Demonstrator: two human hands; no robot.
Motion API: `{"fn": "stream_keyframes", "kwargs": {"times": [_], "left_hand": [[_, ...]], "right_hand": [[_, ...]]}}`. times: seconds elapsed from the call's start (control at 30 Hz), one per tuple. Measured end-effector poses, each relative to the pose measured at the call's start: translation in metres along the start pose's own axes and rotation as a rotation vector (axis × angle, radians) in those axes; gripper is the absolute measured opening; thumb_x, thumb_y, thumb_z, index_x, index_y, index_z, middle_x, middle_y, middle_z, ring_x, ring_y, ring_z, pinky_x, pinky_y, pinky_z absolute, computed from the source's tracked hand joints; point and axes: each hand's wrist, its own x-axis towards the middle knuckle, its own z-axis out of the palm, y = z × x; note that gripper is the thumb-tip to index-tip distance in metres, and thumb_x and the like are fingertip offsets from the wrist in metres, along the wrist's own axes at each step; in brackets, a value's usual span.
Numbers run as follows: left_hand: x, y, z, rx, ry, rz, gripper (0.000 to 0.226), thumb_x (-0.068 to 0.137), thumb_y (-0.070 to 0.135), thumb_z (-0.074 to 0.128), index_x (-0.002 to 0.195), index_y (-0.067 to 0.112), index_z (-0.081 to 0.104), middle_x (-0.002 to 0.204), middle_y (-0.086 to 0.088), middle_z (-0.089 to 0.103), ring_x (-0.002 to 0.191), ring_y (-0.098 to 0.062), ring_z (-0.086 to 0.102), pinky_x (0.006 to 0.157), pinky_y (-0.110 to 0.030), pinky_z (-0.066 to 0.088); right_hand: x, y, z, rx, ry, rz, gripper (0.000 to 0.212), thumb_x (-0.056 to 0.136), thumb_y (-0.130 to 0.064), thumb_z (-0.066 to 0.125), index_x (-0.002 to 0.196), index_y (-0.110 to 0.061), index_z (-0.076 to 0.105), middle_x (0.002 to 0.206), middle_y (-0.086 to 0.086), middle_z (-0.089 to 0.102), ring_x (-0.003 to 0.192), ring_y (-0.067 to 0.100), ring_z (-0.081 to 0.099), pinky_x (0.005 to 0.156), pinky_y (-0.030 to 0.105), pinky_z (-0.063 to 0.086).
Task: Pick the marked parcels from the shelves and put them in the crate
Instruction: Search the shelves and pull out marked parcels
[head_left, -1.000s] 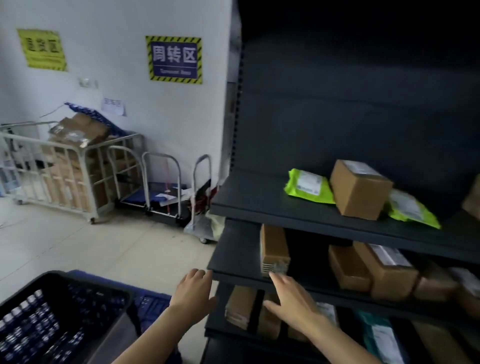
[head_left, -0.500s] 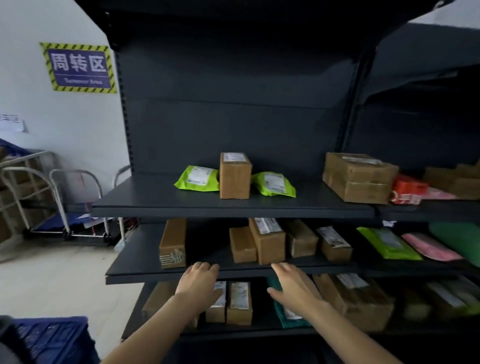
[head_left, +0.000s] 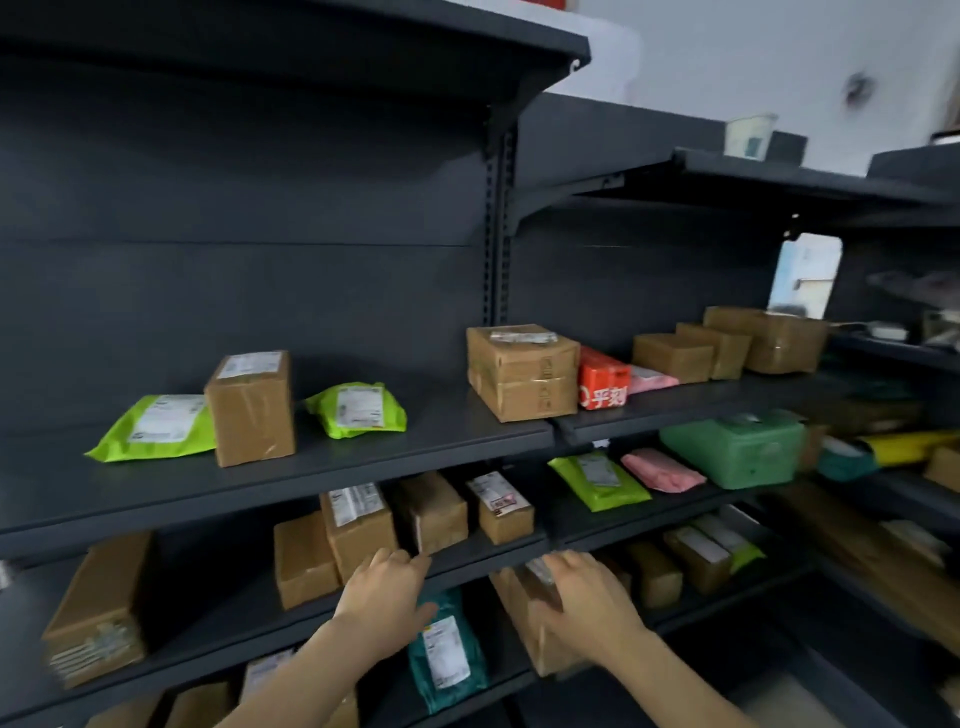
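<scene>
parcel depot, shelves (head_left: 291, 467), labelled parcels (head_left: 252, 408)

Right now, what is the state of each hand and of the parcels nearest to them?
left hand, open, holds nothing, at the shelf edge.
right hand, open, before the brown box; contact unclear.
brown box, standing on its shelf, not lifted.
teal bag, lying on its shelf, label showing.

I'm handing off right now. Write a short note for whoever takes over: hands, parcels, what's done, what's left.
Left hand: fingers relaxed, holding nothing, at the edge of the middle shelf.
Right hand: holding nothing, over a brown box on the lower shelf; contact unclear.
Parcels: boxes and bags lie on every shelf; the marks are unreadable.
Crate: not in view.
Done: nothing in hand.
Left: pick the marked parcels and crate them.
</scene>
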Motion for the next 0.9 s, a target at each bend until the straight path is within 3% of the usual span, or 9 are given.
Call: {"fn": "stream_keyframes", "kwargs": {"times": [0.27,0.67,0.8,0.9], "left_hand": [[0.116,0.044,-0.012,-0.052,0.038,0.094,0.052,0.091,0.044,0.047,0.137,0.019,0.042,0.136,-0.006,0.048,0.129,-0.025,0.039,0.104,-0.034,0.036],[0.25,0.096,-0.035,-0.116,0.265,0.167,0.057,0.093,0.043,0.046,0.144,0.021,0.036,0.14,0.001,0.045,0.132,-0.018,0.036,0.106,-0.026,0.033],[0.277,0.112,-0.042,-0.13,0.417,0.145,0.047,0.093,0.039,0.047,0.137,0.023,0.045,0.131,0.003,0.051,0.124,-0.016,0.042,0.098,-0.023,0.038],[0.293,0.129,-0.05,-0.182,0.612,0.091,0.031,0.09,0.027,0.056,0.117,0.014,0.063,0.115,-0.003,0.061,0.111,-0.023,0.053,0.087,-0.029,0.045]], "right_hand": [[0.063,0.08,-0.032,-0.03,0.023,0.038,0.064,0.091,-0.048,0.044,0.145,-0.015,0.029,0.142,0.001,0.04,0.132,0.019,0.034,0.106,0.03,0.033],[0.168,0.18,-0.07,0.039,0.264,0.072,0.058,0.09,-0.043,0.049,0.14,-0.015,0.037,0.138,0.001,0.046,0.125,0.019,0.041,0.103,0.028,0.035],[0.206,0.213,-0.082,0.063,0.281,0.012,0.059,0.09,-0.044,0.048,0.14,-0.014,0.037,0.14,0.002,0.044,0.127,0.018,0.04,0.104,0.029,0.035],[0.231,0.239,-0.092,0.099,0.288,-0.071,0.058,0.09,-0.043,0.05,0.139,-0.015,0.038,0.14,0.002,0.045,0.127,0.018,0.04,0.104,0.028,0.034]]}}
